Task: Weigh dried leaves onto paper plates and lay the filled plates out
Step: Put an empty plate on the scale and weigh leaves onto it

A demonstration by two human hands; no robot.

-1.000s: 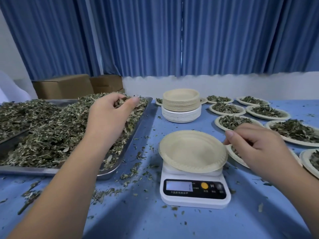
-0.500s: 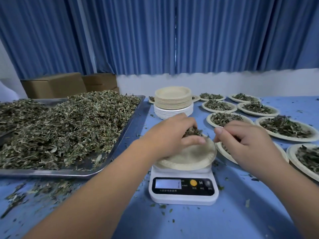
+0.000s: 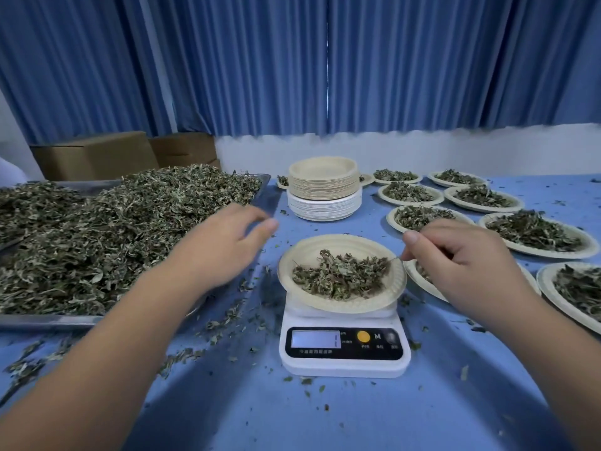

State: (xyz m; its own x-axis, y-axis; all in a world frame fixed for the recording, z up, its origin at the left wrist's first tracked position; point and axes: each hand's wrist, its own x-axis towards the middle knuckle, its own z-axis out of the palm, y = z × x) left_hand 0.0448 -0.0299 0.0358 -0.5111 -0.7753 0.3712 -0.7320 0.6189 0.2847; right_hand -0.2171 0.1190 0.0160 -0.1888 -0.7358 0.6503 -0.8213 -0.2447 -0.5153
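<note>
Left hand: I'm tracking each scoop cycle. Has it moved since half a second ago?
Yes. The left hand has left the plate on the scale and gone left, toward the tray of dried leaves.

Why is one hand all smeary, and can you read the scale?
Head view: the left hand is smeared by motion blur, fingers worst; the right hand, pinching a stem of the dried leaves, looks sharp; the scale display is too pale to read.
</note>
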